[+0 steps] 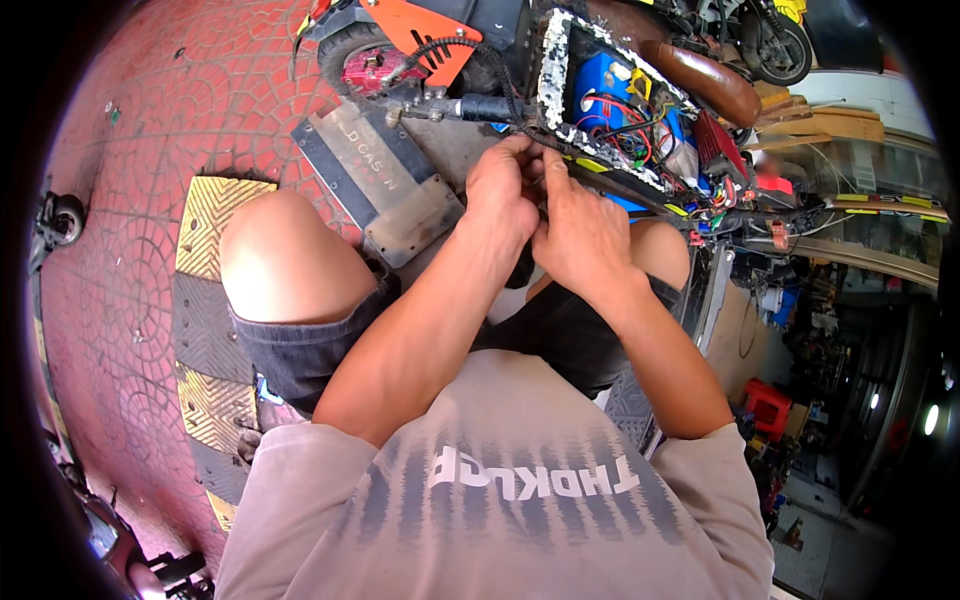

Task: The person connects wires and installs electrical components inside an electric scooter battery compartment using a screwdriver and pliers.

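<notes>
My left hand (500, 188) and my right hand (585, 232) meet at the near side of an opened electric scooter body (552, 88). Both have their fingers bent close together in a pinch; whatever lies between the fingertips is hidden. Just beyond them, the open compartment has a white, crumbly sealant rim. Inside sit a blue battery pack (596, 85) and a tangle of coloured wires (640, 140). A dark red finned box (718, 150) stands at the compartment's right end. Left of my hands, a dark, worn flat panel (378, 182) lies on the ground.
The scooter's rear wheel (365, 65) and orange guard (420, 40) stand at the upper left. A yellow and black ramp strip (215, 310) runs along the red paving (120, 270). Wooden boards (820, 125) and a red stool (766, 408) are on the right.
</notes>
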`<state>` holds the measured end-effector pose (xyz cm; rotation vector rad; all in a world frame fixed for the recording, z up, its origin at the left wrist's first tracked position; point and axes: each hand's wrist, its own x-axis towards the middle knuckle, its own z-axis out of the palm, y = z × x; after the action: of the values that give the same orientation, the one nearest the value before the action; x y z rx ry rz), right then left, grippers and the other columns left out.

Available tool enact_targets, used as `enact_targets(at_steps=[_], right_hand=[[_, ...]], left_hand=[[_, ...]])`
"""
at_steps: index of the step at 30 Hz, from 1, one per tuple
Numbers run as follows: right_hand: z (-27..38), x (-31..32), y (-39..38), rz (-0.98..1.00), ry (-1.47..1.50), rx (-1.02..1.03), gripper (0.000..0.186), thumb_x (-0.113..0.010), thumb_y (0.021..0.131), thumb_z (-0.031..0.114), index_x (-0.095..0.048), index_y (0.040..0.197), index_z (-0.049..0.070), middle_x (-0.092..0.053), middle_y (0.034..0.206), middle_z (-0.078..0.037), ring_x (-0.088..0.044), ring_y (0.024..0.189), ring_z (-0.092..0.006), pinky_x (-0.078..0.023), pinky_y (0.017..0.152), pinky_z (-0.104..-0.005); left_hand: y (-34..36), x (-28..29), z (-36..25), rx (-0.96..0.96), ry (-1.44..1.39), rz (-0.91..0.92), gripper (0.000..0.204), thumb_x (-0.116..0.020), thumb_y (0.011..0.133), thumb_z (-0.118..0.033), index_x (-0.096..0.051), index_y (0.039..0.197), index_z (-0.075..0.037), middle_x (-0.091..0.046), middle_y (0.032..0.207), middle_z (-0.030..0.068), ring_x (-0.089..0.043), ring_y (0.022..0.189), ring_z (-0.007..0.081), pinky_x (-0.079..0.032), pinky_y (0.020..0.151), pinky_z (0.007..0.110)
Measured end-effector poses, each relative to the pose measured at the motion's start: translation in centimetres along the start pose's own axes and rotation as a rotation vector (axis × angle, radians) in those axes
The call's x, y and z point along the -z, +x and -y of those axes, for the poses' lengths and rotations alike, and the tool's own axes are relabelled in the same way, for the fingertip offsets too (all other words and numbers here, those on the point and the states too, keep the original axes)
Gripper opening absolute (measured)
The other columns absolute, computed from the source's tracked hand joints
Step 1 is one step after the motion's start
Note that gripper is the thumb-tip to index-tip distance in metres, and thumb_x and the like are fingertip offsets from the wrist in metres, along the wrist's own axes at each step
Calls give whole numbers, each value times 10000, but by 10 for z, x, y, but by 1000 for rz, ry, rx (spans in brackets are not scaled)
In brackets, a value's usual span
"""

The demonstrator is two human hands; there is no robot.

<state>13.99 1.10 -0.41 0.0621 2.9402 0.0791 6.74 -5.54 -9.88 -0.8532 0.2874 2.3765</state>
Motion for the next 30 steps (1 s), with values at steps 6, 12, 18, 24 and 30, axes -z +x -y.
enact_targets(at_steps=[6, 12, 18, 24, 30], right_hand=[[-16, 7, -4, -188, 206, 91, 628, -677, 853, 149, -536, 1463, 103, -709, 1142, -160, -713, 907, -409, -575, 798, -520], [-28, 1, -3, -305, 335, 111, 518, -690, 869, 111, -623, 1383, 106, -679, 1182, -150, -696, 929, -379, -567, 807, -473], [-29, 0, 3, -585, 473, 167, 512, -726, 827, 28, -646, 1330, 77, -624, 1187, -161, -671, 902, -320, -568, 801, -374], [-32, -23, -3, -551, 288, 235, 536, -742, 801, 42, -633, 1325, 56, -580, 1266, -184, -643, 1062, -368, -555, 877, -451], [-28, -51, -4, -603, 447, 166, 521, -720, 806, 75, -626, 1318, 84, -572, 1293, -168, -646, 1107, -382, -560, 878, -476]], left_hand=[[-9, -7, -16, 135, -136, 176, 187, -559, 984, -163, -594, 817, -86, -580, 720, 4, -541, 651, 160, -477, 648, 336], [3, 3, -8, 98, -10, 266, 145, -567, 948, -162, -591, 830, -81, -603, 791, 16, -563, 693, 174, -498, 711, 389], [5, 0, -1, -14, 116, 200, 76, -564, 961, -52, -637, 977, -66, -635, 827, 31, -631, 681, 141, -558, 597, 358], [5, 3, 3, -46, 129, 200, 147, -487, 993, -100, -611, 1052, -47, -641, 899, 76, -626, 789, 211, -538, 757, 434], [24, 10, -4, -17, 168, 293, 117, -580, 954, -119, -683, 969, -66, -692, 836, 82, -679, 786, 253, -571, 777, 450]])
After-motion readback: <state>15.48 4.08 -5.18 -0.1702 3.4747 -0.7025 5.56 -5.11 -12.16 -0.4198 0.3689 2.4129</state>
